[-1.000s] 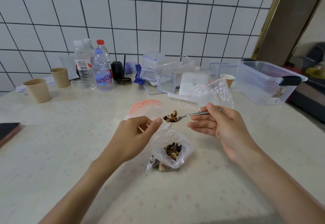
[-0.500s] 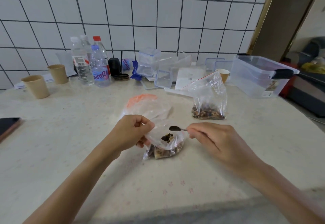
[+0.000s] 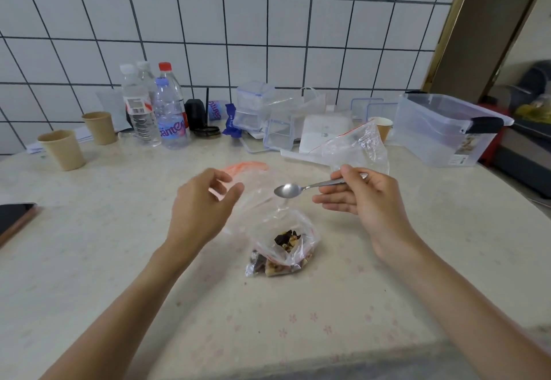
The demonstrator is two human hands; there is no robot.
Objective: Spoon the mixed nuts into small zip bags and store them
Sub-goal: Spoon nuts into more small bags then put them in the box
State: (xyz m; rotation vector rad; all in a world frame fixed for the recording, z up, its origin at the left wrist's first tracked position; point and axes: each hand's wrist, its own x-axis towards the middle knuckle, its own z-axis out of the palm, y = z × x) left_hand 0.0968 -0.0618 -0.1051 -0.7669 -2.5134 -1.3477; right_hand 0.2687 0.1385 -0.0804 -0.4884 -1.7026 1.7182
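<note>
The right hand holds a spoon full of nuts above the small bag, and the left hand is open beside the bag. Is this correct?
Not quite. In the head view the spoon in the right hand is empty: its bowl shows bare metal. The nuts lie inside the small bag below it. The rest is right: the left hand is open beside the bag and holds nothing.

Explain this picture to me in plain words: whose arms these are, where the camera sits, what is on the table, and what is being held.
No machine here: these are a person's two bare arms, seen from a camera worn on their head, looking forward and down. The right hand holds an empty spoon. The left hand is open and holds nothing. On the table between them lies a small zip bag partly filled with mixed nuts. Behind the right hand is a second clear bag. Further back stand paper cups, water bottles and a clear storage box.
</note>
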